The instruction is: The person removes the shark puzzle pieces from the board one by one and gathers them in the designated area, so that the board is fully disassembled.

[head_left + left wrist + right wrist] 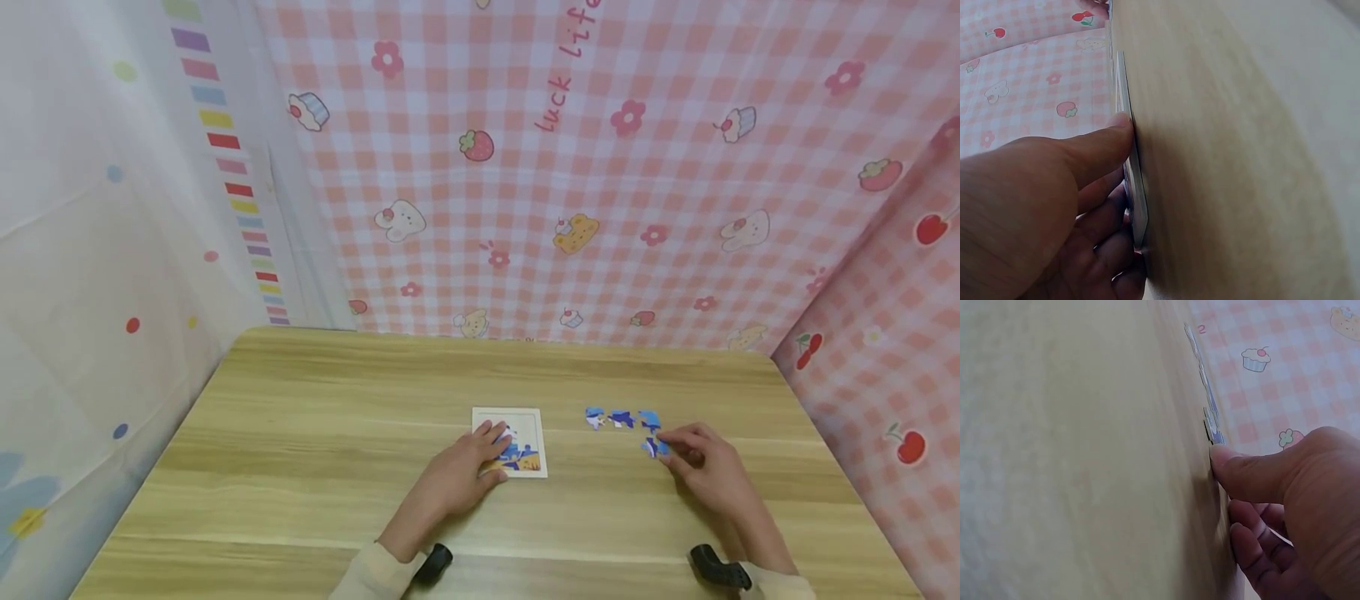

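Note:
A small white puzzle board (529, 422), partly filled with blue and yellow pieces, lies flat on the wooden table (300, 417). My left hand (489, 452) rests on its left half. In the left wrist view the thumb (1119, 128) touches the board's edge (1139, 206), and the other fingers lie on the board. My right hand (673, 450) touches a loose blue puzzle piece (651, 447) with its fingertips. In the right wrist view its thumb (1225, 459) presses the table beside that piece (1213, 430). The forefinger is hidden there.
Three more blue pieces (621, 418) lie in a row just beyond the right hand and show edge-on in the right wrist view (1200, 365). Pink checked cloth (600, 167) hangs behind and to the right of the table, and a white dotted curtain (90, 250) to the left.

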### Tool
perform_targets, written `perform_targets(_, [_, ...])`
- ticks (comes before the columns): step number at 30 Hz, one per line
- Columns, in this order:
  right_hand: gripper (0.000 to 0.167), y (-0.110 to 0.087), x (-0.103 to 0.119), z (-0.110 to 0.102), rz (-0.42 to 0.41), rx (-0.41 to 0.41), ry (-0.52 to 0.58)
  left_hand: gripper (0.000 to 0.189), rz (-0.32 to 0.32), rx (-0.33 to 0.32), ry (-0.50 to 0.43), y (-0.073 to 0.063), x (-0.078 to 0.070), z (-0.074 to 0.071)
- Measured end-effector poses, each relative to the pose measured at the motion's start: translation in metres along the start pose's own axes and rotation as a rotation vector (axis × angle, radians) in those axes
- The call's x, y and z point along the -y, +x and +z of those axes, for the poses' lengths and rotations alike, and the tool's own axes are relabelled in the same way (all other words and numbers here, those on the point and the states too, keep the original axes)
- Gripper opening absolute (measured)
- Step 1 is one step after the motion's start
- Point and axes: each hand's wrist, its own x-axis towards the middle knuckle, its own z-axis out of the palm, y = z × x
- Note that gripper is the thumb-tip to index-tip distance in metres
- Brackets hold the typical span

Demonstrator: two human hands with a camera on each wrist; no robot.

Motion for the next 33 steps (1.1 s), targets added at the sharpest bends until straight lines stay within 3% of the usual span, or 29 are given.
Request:
perform_targets(5, [0.028,-0.001,0.000,-0.002,0.012,0.021,0.009,0.055,0.007,-0.010,-0.012,-0.001,-0.001,-0.001])
perform_targets(10, [0.026,0.000,0.006,-0.002,-0.010,-0.018,0.000,0.054,-0.002,-0.039,-0.021,0.000,-0.002,-0.002])
perform_targets(19, [0.026,0.008,0.043,0.013,-0.098,-0.065,0.046,0.058,-0.008,-0.044,-0.053,0.000,0.003,-0.002])
perform_targets(27, [0.030,0.019,0.068,0.036,-0.184,-0.019,0.101,0.064,-0.014,-0.050,-0.054,-0.006,0.010,-0.009])
perform_targets(33, [0.035,0.025,0.086,0.049,-0.175,0.026,0.113,0.063,-0.017,-0.034,-0.020,-0.009,0.011,-0.013])
